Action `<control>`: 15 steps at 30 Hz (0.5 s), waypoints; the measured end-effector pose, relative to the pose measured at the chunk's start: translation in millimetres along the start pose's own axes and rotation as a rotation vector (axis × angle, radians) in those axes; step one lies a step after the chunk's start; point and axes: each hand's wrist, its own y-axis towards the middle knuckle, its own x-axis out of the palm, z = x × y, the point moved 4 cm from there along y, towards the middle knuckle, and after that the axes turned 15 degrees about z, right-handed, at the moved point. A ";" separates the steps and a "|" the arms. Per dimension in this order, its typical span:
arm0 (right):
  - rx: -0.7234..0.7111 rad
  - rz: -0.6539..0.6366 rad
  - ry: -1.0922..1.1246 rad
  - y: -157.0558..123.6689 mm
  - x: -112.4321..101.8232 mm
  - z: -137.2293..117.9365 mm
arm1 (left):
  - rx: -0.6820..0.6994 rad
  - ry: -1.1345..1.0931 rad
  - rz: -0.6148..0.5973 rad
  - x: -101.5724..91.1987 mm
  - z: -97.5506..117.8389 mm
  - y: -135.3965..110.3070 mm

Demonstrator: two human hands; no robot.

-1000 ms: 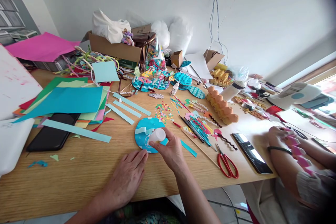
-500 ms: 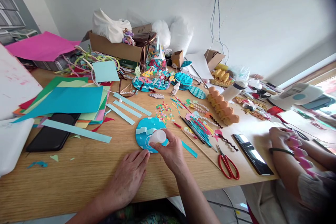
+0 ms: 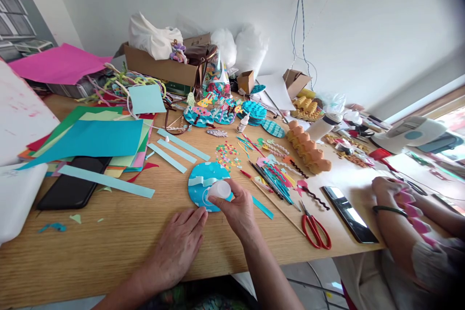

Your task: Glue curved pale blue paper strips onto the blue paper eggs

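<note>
A blue paper disc (image 3: pixel 201 181) with pale wave strips lies on the wooden table (image 3: pixel 109 237) in front of me. My right hand (image 3: pixel 236 210) is closed round a small white glue bottle (image 3: pixel 219 189), tipped over the disc's near right edge. My left hand (image 3: pixel 178 247) rests flat on the table with fingers stretched out, fingertips touching the disc's near edge. A teal paper strip (image 3: pixel 262 207) pokes out to the right of my right hand.
Red scissors (image 3: pixel 315 228), a wooden stick (image 3: pixel 276 206) and a phone (image 3: pixel 348 213) lie to the right, near another person's hands (image 3: pixel 387 189) with pink paper. Coloured paper sheets (image 3: pixel 90 138), a black phone (image 3: pixel 72 186) and light blue strips (image 3: pixel 174 150) lie left. Boxes and crafts crowd the back.
The glue bottle in my right hand has shifted slightly right and lower over the disc. My left hand stays in place.
</note>
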 end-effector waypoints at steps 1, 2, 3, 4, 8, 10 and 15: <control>-0.003 -0.002 0.007 -0.1 0.6 0.9 | 0.003 -0.003 0.005 -0.2 0.1 0.0; -0.011 -0.005 0.014 -0.4 1.0 1.4 | 0.008 -0.007 0.011 -0.4 0.2 -0.1; -0.023 -0.010 0.019 -0.7 1.4 1.7 | 0.012 -0.011 0.015 -0.4 0.4 -0.2; -0.036 -0.011 0.024 -1.0 1.6 1.8 | 0.013 -0.014 0.018 -0.3 0.5 -0.4; -0.061 0.010 0.012 -1.2 1.1 1.7 | -0.012 -0.008 0.033 0.6 0.4 -1.3; -0.078 0.017 0.002 -0.9 1.0 0.6 | -0.016 -0.004 0.030 0.9 0.7 -1.5; -0.114 0.014 -0.018 -1.0 0.3 -4.9 | -0.014 -0.003 0.024 -0.2 1.1 -0.9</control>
